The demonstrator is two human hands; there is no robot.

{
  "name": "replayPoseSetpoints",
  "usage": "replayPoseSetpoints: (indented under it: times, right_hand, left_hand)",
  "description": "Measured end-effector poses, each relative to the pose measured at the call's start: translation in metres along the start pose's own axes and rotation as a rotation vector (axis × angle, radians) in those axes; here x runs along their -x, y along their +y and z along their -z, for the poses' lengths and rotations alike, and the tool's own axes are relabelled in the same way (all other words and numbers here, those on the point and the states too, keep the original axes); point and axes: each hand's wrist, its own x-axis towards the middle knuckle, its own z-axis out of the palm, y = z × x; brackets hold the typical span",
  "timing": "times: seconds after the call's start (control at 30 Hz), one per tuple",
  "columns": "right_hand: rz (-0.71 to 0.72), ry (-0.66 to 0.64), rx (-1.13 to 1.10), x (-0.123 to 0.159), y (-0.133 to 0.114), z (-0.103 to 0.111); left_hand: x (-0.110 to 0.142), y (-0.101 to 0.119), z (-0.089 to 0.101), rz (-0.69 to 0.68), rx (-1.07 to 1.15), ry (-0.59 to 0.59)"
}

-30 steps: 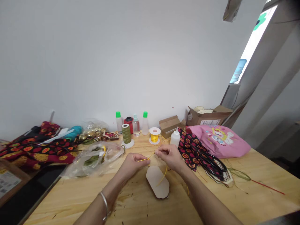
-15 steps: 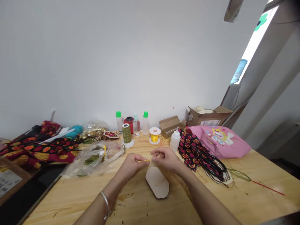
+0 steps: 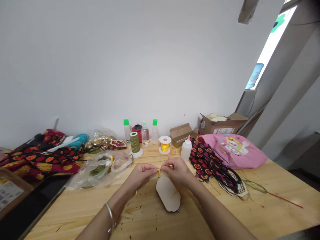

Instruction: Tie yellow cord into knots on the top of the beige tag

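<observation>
Two hands (image 3: 140, 176) (image 3: 180, 171) on yellow cord (image 3: 159, 172), one plaque (image 3: 168, 195)

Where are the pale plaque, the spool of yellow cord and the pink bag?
Pale plaque (image 3: 168, 194), head view: middle of its flat face.
Spool of yellow cord (image 3: 164, 147), head view: the wound cord.
Pink bag (image 3: 234, 152), head view: its printed side.

Cord (image 3: 159, 172) at frame centre: middle hidden by fingertips of left hand (image 3: 143, 175) and right hand (image 3: 178, 170); too small to tell whether knotted. Outer fingers of the left hand largely out of sight. Both forearms cut off by bottom edge. Red spool (image 3: 140, 134), mid-frame, partly behind olive spool (image 3: 135, 144). Carton (image 3: 211, 128), right of centre: lower part hidden by pink bag (image 3: 250, 155). Box (image 3: 23, 185), lower left: cut by left edge; label (image 3: 10, 196) print illegible.
</observation>
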Motion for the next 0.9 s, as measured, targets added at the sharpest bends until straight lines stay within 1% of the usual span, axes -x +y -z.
replayPoseSetpoints:
  times: [0.13, 0.33, 0.5, 0.57, 0.7, 0.9]
  right_hand:
    - [-0.012, 0.039, -0.038, 0.0006, 0.0027, -0.0012]
    - [-0.030, 0.082, -0.121, 0.0001, 0.0069, -0.0031]
    - [-0.132, 0.073, -0.302, -0.0016, 0.0064, -0.0052]
    - [-0.162, 0.063, -0.339, -0.0019, 0.0049, -0.0053]
    - [-0.128, 0.053, -0.335, -0.0016, 0.0045, -0.0058]
    - [-0.068, 0.047, -0.202, 0.0003, 0.0036, -0.0054]
  left_hand:
    - [0.0032, 0.0036, -0.0024, -0.011, 0.037, -0.018]
    - [0.0063, 0.0096, -0.0050, -0.013, 0.086, 0.005]
    - [0.0057, 0.0081, -0.0040, -0.040, 0.060, 0.018]
    - [0.0049, 0.0069, -0.0039, -0.054, 0.036, 0.025]
    - [0.0035, 0.0060, -0.0044, -0.078, -0.031, 0.057]
    - [0.0025, 0.0047, -0.0057, -0.060, -0.073, 0.060]
